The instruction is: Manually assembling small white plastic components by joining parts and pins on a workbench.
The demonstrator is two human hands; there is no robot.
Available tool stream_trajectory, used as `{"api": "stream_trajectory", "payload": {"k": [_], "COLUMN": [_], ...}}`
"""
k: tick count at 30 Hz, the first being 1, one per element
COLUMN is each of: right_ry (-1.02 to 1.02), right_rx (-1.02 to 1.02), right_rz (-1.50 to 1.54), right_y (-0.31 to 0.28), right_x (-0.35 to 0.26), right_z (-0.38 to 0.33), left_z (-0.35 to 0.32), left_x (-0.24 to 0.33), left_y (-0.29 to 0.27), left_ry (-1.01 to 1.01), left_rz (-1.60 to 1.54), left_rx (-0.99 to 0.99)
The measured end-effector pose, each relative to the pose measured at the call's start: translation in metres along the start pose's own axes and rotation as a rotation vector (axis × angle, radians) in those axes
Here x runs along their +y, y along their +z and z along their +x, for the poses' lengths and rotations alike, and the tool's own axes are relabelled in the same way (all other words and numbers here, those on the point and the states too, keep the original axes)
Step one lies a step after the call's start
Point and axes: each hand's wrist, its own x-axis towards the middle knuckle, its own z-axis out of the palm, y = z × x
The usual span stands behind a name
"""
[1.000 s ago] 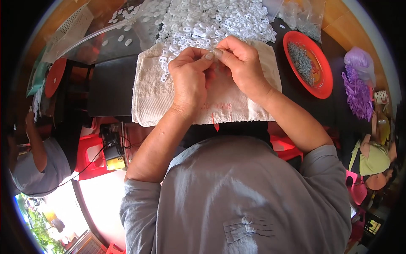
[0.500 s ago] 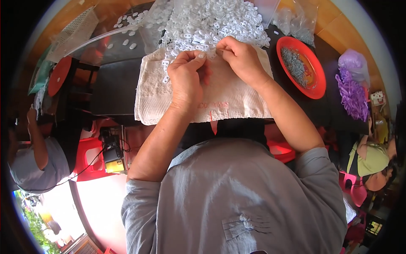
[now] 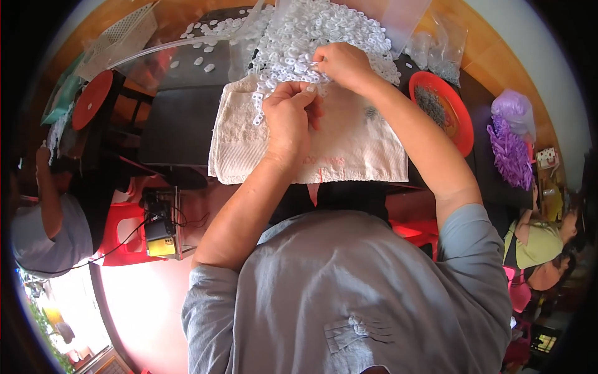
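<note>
A big heap of small white oval plastic pieces with holes (image 3: pixel 336 28) covers the back of the table. My right hand (image 3: pixel 346 65) reaches onto the heap's near edge, thumb and fingers closed at a white plastic piece. Lower and to the left, my left hand (image 3: pixel 289 118) is held over a folded cream towel (image 3: pixel 249 156), its thumb pressed against the forefinger. Whatever lies in that pinch is too small or hidden to make out. Several white pieces hang or lie in a short row (image 3: pixel 258 109) just left of this hand.
To the right stands a red oval plate (image 3: pixel 465 132) with thin grey metal pins (image 3: pixel 428 105). Clear bags (image 3: pixel 439 53) lie behind it; a purple bundle (image 3: pixel 509 149) is farther right. Loose white pieces (image 3: pixel 208 67) lie at back left. Other people (image 3: pixel 50 234) sit on both sides.
My right hand has moved up and away from the left hand to the heap of white pieces. My left hand keeps its pinch; the view has shifted a little.
</note>
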Motion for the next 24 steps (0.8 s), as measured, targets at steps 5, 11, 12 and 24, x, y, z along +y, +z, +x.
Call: {"api": "stream_trajectory", "payload": {"k": [5, 11, 12, 24], "right_ry": [0.044, -0.044, -0.084, -0.208], "right_rx": [0.021, 0.154, 0.149, 0.286], "right_rz": [0.084, 0.217, 0.211, 0.135], "right_y": [-0.002, -0.021, -0.022, -0.03], "right_x": [0.001, -0.002, -0.003, 0.018], "right_z": [-0.003, -0.053, -0.064, -0.093], "left_z": [0.0, 0.001, 0.002, 0.001], "left_x": [-0.001, 0.0, 0.0, 0.001], "left_y": [-0.001, -0.004, -0.003, -0.002], "left_ry": [-0.021, 0.006, 0.015, 0.018], "left_rz": [-0.033, -0.058, -0.059, 0.051], "left_rx": [-0.004, 0.009, 0.021, 0.014]}}
